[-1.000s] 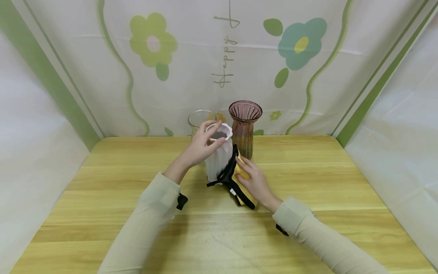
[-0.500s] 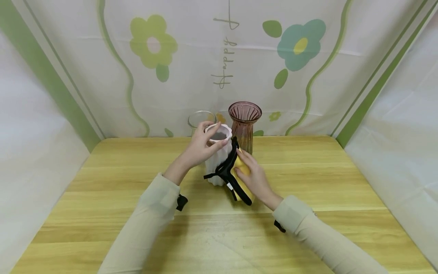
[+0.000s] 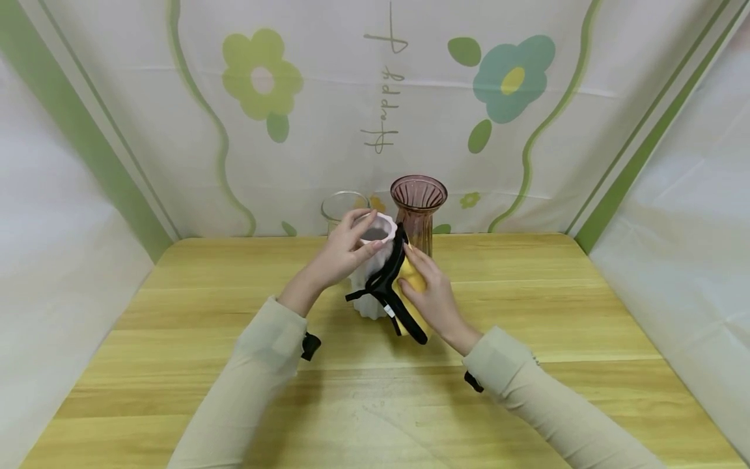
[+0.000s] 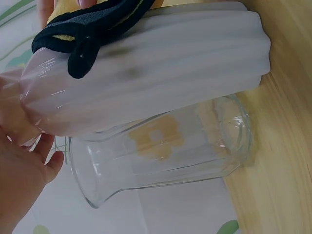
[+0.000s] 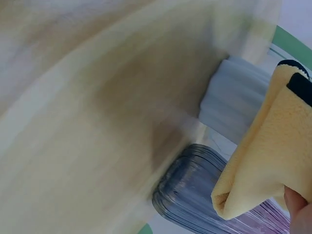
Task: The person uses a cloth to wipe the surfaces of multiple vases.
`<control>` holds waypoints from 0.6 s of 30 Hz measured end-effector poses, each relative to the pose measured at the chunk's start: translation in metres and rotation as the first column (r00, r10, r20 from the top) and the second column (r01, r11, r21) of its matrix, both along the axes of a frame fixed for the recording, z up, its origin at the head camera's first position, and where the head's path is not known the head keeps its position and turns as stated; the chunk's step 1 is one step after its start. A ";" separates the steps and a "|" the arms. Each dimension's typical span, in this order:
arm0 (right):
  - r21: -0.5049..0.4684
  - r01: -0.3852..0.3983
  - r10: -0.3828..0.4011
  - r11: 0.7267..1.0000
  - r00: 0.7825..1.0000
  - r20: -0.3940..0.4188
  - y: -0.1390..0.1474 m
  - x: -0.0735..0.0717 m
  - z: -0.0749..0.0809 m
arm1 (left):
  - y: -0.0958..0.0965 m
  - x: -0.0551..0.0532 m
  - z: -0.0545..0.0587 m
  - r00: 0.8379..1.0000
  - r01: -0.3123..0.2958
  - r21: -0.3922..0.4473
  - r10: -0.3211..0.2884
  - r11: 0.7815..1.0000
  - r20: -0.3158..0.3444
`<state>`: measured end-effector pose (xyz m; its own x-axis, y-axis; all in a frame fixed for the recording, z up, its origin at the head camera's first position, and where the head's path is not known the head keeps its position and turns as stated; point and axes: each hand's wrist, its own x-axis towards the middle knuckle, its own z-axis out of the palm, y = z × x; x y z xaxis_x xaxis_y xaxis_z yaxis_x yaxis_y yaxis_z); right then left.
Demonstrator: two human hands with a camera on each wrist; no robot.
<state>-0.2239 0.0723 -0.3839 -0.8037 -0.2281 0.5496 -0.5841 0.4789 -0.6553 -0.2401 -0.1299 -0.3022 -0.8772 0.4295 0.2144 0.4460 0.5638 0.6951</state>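
My left hand grips a white fluted vase by its wavy pinkish rim, thumb and fingers on opposite sides of the mouth. The vase stands upright on the table. In my right hand is a folded yellow cloth with black edging and a small white tag. The cloth lies against the vase's right side, near the upper part. Across the vase's wall in the left wrist view runs the dark edging. The right wrist view has the cloth hiding part of the vase.
Close behind the white vase stands a clear glass jug with a spout. A ribbed purple glass vase is just behind the cloth. All are on a wooden table, with a flower-patterned curtain at the back.
My right hand has slid the cloth upward along the vase's side, and the cloth's lower end has risen. The left hand has stayed at the rim.
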 end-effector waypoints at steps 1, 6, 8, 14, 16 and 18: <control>-0.001 0.002 -0.002 1.000 1.000 0.004 0.000 0.000 -0.002 | 0.001 0.000 -0.001 1.000 -0.001 0.004 0.001 1.000 0.001; 0.036 0.013 -0.015 0.999 0.999 0.040 -0.001 0.002 -0.014 | 0.003 -0.001 -0.004 0.999 -0.046 -0.016 0.046 0.999 -0.010; 0.070 0.017 -0.023 0.997 0.997 0.080 -0.001 0.003 -0.020 | 0.004 -0.001 -0.005 0.997 -0.072 -0.023 0.071 0.997 -0.008; 0.191 0.015 -0.056 0.981 0.976 0.211 0.003 0.006 -0.033 | 0.007 0.000 -0.001 0.990 -0.132 -0.049 0.134 0.990 0.036; 0.210 0.014 -0.063 0.978 0.972 0.228 0.003 0.006 -0.035 | 0.008 0.000 0.000 0.989 -0.144 -0.079 0.146 0.986 0.030; 0.208 0.019 -0.068 0.978 0.971 0.231 0.003 0.006 -0.035 | 0.008 0.001 0.001 0.988 -0.150 -0.101 0.153 0.984 0.025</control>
